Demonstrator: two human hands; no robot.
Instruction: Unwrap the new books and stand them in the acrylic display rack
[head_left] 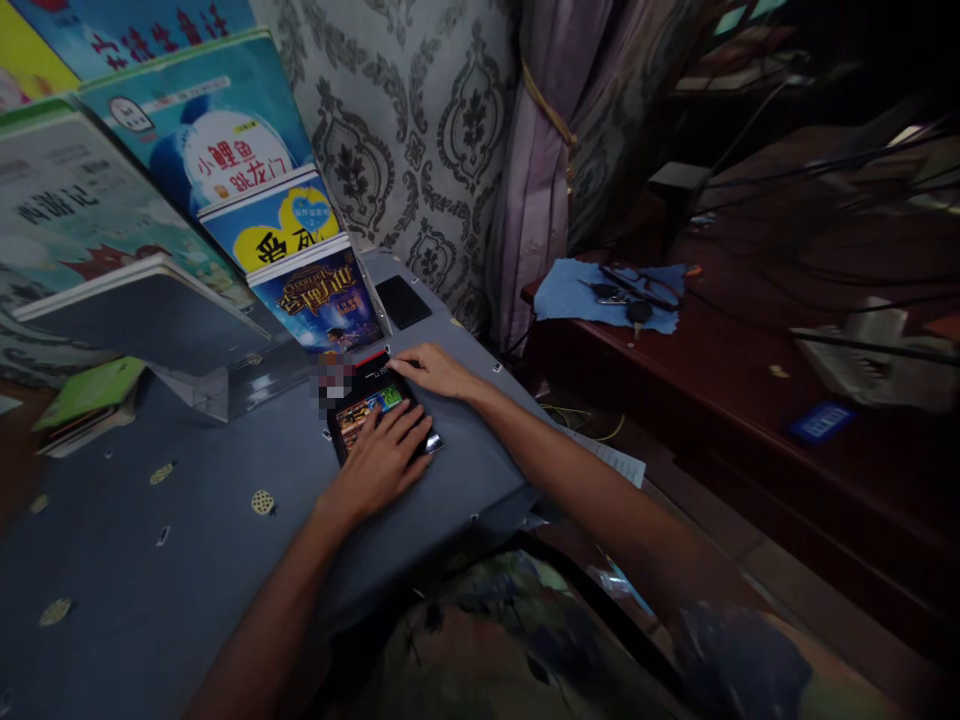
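Note:
A small dark book (369, 403) with a colourful cover lies flat on the grey table (187, 540), near its right end. My left hand (386, 458) rests on the book's near half with its fingers stretched out flat. My right hand (433, 368) touches the book's far right corner with its fingers extended. Neither hand grips anything. Just behind the book, a dark fantasy-cover book (319, 298) leans in a slanted row of books.
More children's books (217, 140) lean in the row, one on a clear stand (225, 385). A black pad (403, 300) lies at the table's far corner. A green booklet (90, 392) lies left. To the right are a dark wooden bench (750, 380), a blue cloth (600, 292) and cables.

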